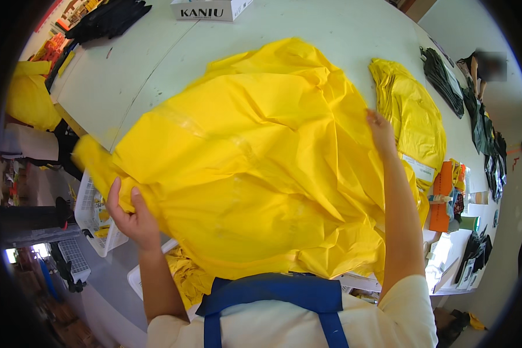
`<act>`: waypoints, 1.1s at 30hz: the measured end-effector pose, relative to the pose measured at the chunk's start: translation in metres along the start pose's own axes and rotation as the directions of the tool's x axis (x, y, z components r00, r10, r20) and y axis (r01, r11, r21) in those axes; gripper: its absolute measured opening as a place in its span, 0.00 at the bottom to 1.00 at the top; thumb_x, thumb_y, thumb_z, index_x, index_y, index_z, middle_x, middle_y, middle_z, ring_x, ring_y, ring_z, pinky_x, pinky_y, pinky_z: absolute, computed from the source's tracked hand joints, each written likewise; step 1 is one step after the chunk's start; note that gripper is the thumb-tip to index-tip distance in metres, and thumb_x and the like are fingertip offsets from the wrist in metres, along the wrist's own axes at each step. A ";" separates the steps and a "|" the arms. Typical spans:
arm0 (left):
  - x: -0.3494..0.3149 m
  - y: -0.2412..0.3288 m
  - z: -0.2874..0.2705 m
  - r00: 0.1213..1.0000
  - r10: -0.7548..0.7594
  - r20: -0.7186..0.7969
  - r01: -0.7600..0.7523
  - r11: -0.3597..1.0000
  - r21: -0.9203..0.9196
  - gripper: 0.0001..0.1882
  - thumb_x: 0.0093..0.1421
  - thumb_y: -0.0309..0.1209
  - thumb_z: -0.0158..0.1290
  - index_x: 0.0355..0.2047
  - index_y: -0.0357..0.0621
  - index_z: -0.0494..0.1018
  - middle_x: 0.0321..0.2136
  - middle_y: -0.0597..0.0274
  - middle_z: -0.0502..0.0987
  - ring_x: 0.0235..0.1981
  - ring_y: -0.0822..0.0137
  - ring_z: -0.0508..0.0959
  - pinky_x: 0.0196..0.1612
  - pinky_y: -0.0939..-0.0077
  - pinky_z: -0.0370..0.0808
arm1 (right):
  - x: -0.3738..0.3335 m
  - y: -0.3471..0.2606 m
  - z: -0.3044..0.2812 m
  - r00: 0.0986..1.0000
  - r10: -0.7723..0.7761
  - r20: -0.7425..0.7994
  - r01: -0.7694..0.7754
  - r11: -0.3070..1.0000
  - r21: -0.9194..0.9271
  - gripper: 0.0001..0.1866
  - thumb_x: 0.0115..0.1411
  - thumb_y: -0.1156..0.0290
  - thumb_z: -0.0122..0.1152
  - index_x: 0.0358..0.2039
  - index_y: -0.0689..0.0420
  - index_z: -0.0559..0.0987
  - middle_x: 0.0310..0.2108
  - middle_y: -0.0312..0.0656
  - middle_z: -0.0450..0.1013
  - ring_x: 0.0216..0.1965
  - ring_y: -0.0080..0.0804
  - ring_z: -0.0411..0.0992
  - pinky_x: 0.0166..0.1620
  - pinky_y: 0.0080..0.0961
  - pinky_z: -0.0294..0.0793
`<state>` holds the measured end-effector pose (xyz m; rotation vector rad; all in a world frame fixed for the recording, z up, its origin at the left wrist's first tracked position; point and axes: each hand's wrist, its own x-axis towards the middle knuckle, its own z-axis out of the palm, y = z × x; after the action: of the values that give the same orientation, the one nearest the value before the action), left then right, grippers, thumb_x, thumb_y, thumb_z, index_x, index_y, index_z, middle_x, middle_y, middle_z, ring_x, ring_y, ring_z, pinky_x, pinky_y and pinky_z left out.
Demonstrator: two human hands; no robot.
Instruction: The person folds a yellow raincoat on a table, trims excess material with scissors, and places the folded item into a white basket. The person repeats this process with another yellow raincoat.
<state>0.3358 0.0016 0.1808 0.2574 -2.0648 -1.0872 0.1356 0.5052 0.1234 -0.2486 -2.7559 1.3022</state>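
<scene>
A large crumpled sheet of glossy yellow waterproof fabric, which looks like a raincoat, spreads over the near part of the table and bulges upward. Taped seam lines run across it, and its left end is blurred by motion. At that left end is my left hand, finger and thumb apart against the cloth. My right hand has its fingers closed on the right edge of the fabric. Just beyond it lies a stack of folded yellow garments with a white label.
The pale table carries a white box and dark garments at the back. On the right are an orange box and dark folded pieces. White baskets with yellow cloth stand below the left edge.
</scene>
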 end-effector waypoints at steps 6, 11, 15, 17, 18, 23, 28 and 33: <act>0.006 -0.023 -0.019 0.585 -0.537 0.608 -0.042 0.728 0.684 0.28 0.55 0.28 0.55 0.57 0.48 0.65 0.47 0.47 0.72 0.42 0.57 0.75 0.44 0.66 0.72 | 0.059 0.091 -0.009 0.959 0.279 0.038 -0.220 0.825 -0.521 0.20 0.51 0.60 0.62 0.38 0.62 0.76 0.43 0.54 0.74 0.41 0.49 0.73 0.45 0.35 0.72; 0.009 0.023 0.070 0.528 -0.419 0.739 0.759 0.623 -0.189 0.38 0.56 0.32 0.55 0.64 0.47 0.52 0.50 0.50 0.68 0.44 0.63 0.72 0.43 0.76 0.71 | -0.068 -0.035 0.040 0.880 -0.467 -0.088 0.396 0.822 -0.410 0.06 0.46 0.73 0.59 0.25 0.55 0.72 0.24 0.44 0.68 0.23 0.44 0.69 0.26 0.37 0.69; 0.002 0.074 0.193 0.770 -0.180 0.612 0.481 0.794 -0.372 0.43 0.54 0.32 0.57 0.65 0.43 0.45 0.58 0.48 0.60 0.55 0.55 0.66 0.53 0.69 0.68 | -0.210 -0.068 0.060 0.584 -0.570 0.578 0.779 0.594 -0.202 0.31 0.45 0.71 0.58 0.55 0.54 0.70 0.25 0.39 0.67 0.18 0.35 0.68 0.23 0.32 0.70; -0.010 0.054 0.225 0.779 -0.161 0.606 0.340 0.921 -0.192 0.40 0.54 0.31 0.57 0.63 0.42 0.50 0.57 0.49 0.62 0.56 0.54 0.65 0.56 0.66 0.65 | -0.228 -0.078 0.055 0.604 -0.423 0.676 0.633 0.769 -0.084 0.23 0.47 0.74 0.57 0.48 0.54 0.74 0.30 0.41 0.71 0.26 0.39 0.74 0.29 0.32 0.74; -0.013 0.041 0.231 0.720 -0.211 0.661 0.400 0.905 -0.147 0.38 0.54 0.30 0.56 0.63 0.41 0.52 0.57 0.50 0.63 0.56 0.55 0.65 0.57 0.65 0.64 | -0.223 -0.074 0.048 0.628 -0.435 0.645 0.565 0.825 0.005 0.21 0.47 0.75 0.57 0.46 0.54 0.75 0.31 0.41 0.72 0.28 0.39 0.74 0.31 0.32 0.75; 0.003 0.019 0.181 0.595 -0.311 0.741 0.804 0.217 -0.554 0.30 0.56 0.24 0.52 0.59 0.43 0.58 0.55 0.55 0.66 0.55 0.58 0.68 0.56 0.64 0.65 | -0.137 -0.030 -0.015 0.975 -0.171 0.140 0.202 0.947 -0.250 0.22 0.54 0.66 0.61 0.49 0.56 0.72 0.49 0.46 0.71 0.38 0.45 0.75 0.41 0.33 0.75; -0.011 -0.017 0.118 0.576 -0.568 0.587 0.808 0.287 -0.515 0.28 0.57 0.22 0.48 0.58 0.44 0.55 0.52 0.55 0.65 0.50 0.59 0.71 0.47 0.58 0.73 | -0.120 0.009 -0.039 0.846 0.296 0.442 -0.009 0.838 -0.545 0.30 0.52 0.57 0.62 0.53 0.56 0.70 0.44 0.49 0.74 0.45 0.47 0.73 0.48 0.36 0.71; -0.046 -0.051 0.101 0.492 -0.682 0.541 0.870 0.365 -0.332 0.28 0.57 0.24 0.49 0.56 0.46 0.51 0.50 0.55 0.65 0.44 0.58 0.74 0.38 0.62 0.77 | -0.129 0.032 -0.085 0.985 -0.060 -0.160 0.022 0.972 -0.232 0.18 0.51 0.86 0.53 0.42 0.57 0.74 0.30 0.40 0.75 0.27 0.28 0.74 0.29 0.22 0.72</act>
<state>0.2862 0.0551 0.0824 0.8965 -1.6942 -2.4609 0.2787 0.5665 0.1520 -0.2983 -2.7493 0.9063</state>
